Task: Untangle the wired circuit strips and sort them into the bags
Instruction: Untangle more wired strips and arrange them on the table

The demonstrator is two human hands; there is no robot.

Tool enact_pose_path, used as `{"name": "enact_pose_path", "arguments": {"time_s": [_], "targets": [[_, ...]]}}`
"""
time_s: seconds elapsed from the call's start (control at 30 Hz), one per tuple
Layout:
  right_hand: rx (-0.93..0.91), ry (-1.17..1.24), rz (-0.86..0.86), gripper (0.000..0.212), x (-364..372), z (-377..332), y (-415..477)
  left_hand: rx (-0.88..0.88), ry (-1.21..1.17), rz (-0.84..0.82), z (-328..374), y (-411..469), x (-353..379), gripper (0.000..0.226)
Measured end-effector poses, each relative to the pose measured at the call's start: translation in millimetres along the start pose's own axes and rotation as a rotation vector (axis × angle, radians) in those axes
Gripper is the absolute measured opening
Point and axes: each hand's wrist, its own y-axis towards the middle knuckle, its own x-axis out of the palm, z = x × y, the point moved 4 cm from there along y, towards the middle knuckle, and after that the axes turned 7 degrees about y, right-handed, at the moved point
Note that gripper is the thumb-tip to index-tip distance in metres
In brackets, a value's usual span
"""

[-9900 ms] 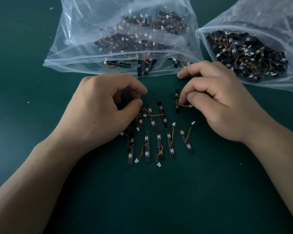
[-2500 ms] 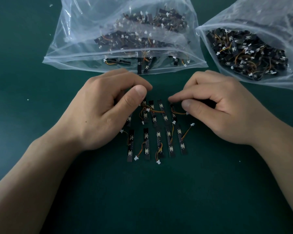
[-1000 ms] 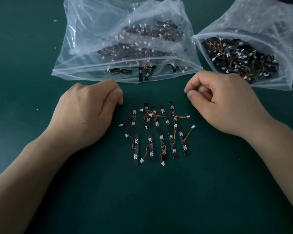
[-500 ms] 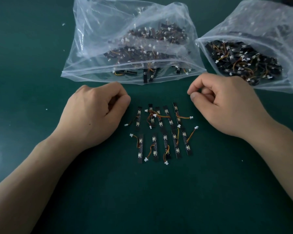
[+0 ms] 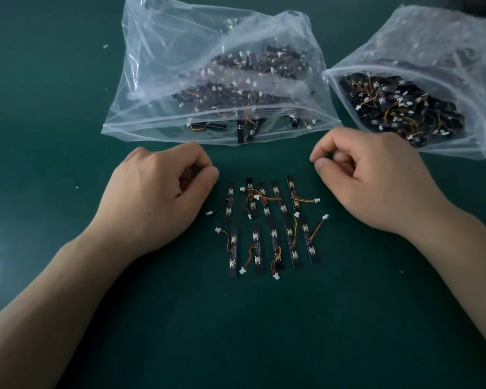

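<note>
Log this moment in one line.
left hand: curled, empty | right hand: curled, empty | black wired circuit strips: two rows on dark green mat between hands | left clear plastic bag, right clear plastic bag: strips inside

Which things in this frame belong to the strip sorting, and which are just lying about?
Job: loose circuit strips laid out in rows; left bag and right bag, both holding strips; left hand and right hand, curled, holding nothing.
Lying about: white specks; the green mat itself.
</note>
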Motion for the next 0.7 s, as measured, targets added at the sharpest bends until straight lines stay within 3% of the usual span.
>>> {"name": "enact_pose_path", "arguments": {"time_s": [0.17, 0.4, 0.57, 0.7], "targets": [[-0.039, 0.074, -0.003, 0.008, -1, -5, -2, -0.004, -0.032, -0.058, 2, -2, 0, 0.014], [-0.093, 0.201, -0.084, 0.045, -3, -8, -4, -0.021, -0.078, -0.026, 4, -1, -3, 0.022], [-0.138, 0.189, -0.159, 0.051, 1, -9, -6, 0.162, -0.115, -0.118, 9, 0, -1, 0.051], [-0.195, 0.241, -0.178, 0.052, 2, -11, -8, 0.268, -0.138, -0.144, 10, -3, 0, 0.053]]}}
